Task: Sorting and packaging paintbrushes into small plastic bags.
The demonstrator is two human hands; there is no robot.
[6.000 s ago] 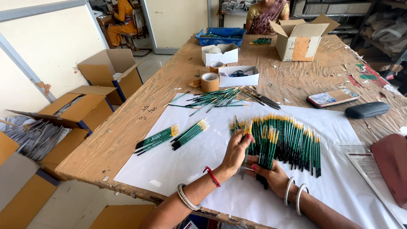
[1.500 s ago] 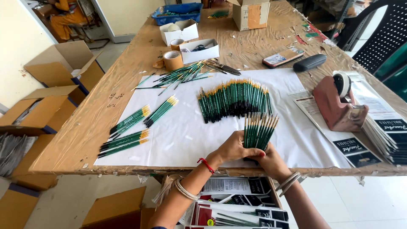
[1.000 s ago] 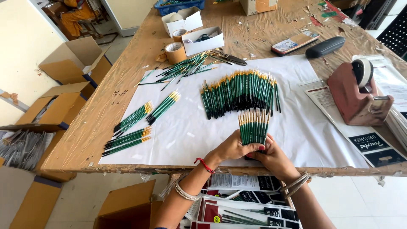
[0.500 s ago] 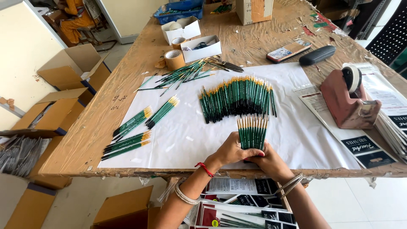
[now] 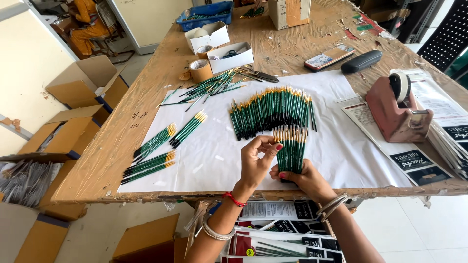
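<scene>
My right hand (image 5: 304, 179) grips the lower ends of a fanned bunch of green-handled paintbrushes (image 5: 290, 147), held upright over the white paper sheet (image 5: 214, 156). My left hand (image 5: 257, 160) rests its fingers against the left side of that bunch, thumb and fingers pinching near the brushes. Just beyond lies a wide row of the same brushes (image 5: 270, 111). Three small bundles of brushes (image 5: 187, 129) (image 5: 155, 141) (image 5: 146, 166) lie to the left on the paper.
A red tape dispenser (image 5: 397, 109) and printed cards (image 5: 419, 163) sit at right. Loose brushes (image 5: 209, 86), tape rolls (image 5: 200, 69), white boxes (image 5: 229, 54), a phone (image 5: 329, 56) and a dark case (image 5: 360, 61) lie farther back. Cardboard boxes (image 5: 85, 85) stand left; a seated person is at far left.
The bunch was lifted from the row toward the table's near edge and gathered tighter. My left hand has shifted up onto the bunch's left side.
</scene>
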